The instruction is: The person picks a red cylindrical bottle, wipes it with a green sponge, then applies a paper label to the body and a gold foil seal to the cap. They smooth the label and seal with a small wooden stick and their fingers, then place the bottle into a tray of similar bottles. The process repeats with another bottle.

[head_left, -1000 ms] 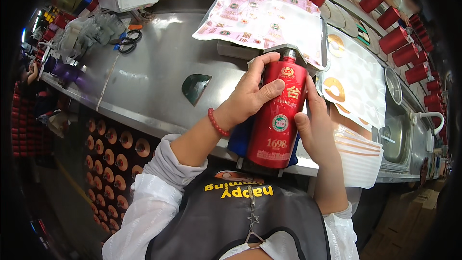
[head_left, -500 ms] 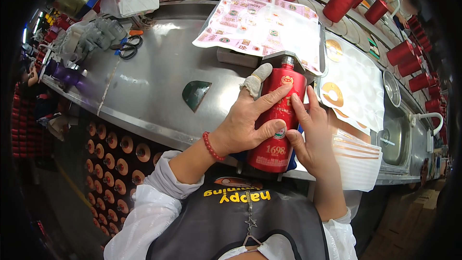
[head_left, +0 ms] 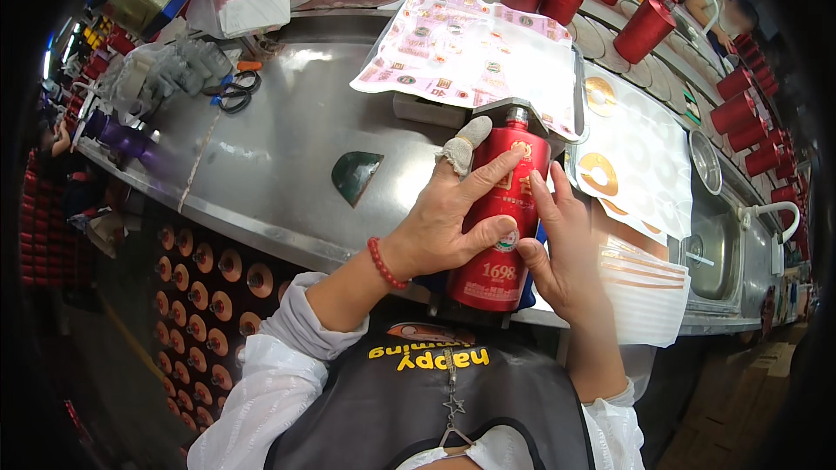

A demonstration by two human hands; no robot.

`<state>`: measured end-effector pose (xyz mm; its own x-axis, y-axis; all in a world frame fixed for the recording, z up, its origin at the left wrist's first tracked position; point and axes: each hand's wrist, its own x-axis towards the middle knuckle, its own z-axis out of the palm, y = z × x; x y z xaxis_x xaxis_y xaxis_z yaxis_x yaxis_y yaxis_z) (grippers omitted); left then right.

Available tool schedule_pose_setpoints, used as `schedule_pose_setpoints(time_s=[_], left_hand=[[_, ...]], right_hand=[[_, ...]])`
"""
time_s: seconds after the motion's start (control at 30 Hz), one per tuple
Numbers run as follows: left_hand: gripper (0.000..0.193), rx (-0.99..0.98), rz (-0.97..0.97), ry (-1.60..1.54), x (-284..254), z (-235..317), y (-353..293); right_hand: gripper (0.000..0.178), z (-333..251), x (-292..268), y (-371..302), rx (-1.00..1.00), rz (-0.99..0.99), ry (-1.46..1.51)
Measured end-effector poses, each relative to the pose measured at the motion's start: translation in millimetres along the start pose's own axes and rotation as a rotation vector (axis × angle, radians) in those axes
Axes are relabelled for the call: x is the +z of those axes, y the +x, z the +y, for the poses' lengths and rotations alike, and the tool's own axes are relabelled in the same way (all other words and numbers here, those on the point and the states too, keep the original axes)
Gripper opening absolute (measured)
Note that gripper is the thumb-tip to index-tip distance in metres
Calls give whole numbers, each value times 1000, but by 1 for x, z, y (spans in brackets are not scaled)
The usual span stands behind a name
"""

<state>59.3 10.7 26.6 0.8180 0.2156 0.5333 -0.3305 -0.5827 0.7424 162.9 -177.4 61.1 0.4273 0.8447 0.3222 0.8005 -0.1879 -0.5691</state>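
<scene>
A red bottle (head_left: 493, 248) with gold print and a bare metal-coloured neck lies tilted back on a support at the bench's front edge, its neck pointing away from me. My left hand (head_left: 440, 222) grips it from the left, thumb and a finger pressed on its front. A whitish wrap covers one finger of that hand, beside the bottle's shoulder. On the other side, my right hand (head_left: 562, 248) rests its fingertips on the bottle's right face, with the thumb near a small round emblem. Part of the support beneath is hidden by the bottle and hands.
Behind the bottle lies a pink-and-white label sheet (head_left: 461, 43); a sheet with gold ring stickers (head_left: 640, 152) is on the right. A dark green piece (head_left: 357, 176) lies on the metal bench (head_left: 279, 152). Red bottles (head_left: 644, 30) stand on the far conveyor. A sink (head_left: 718, 265) is at right.
The bottles on the far conveyor have moved to the right. My right fingers have shifted slightly along the bottle's side; the left hand and the held bottle stay nearly in place.
</scene>
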Motion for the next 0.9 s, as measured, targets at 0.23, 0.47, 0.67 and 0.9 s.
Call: schedule_pose_setpoints(time_s=[0.23, 0.47, 0.67, 0.9], left_hand=[[69, 36, -58, 109, -4, 2, 1], [82, 13, -115, -48, -8, -7, -25], [91, 19, -169, -18, -8, -6, -31], [100, 52, -256, 0, -17, -11, -26]], right_hand=[[62, 5, -1, -4, -4, -16, -7], [74, 13, -5, -12, 11, -82, 166], [98, 21, -2, -14, -4, -105, 156], [102, 18, -1, -16, 7, -90, 145]])
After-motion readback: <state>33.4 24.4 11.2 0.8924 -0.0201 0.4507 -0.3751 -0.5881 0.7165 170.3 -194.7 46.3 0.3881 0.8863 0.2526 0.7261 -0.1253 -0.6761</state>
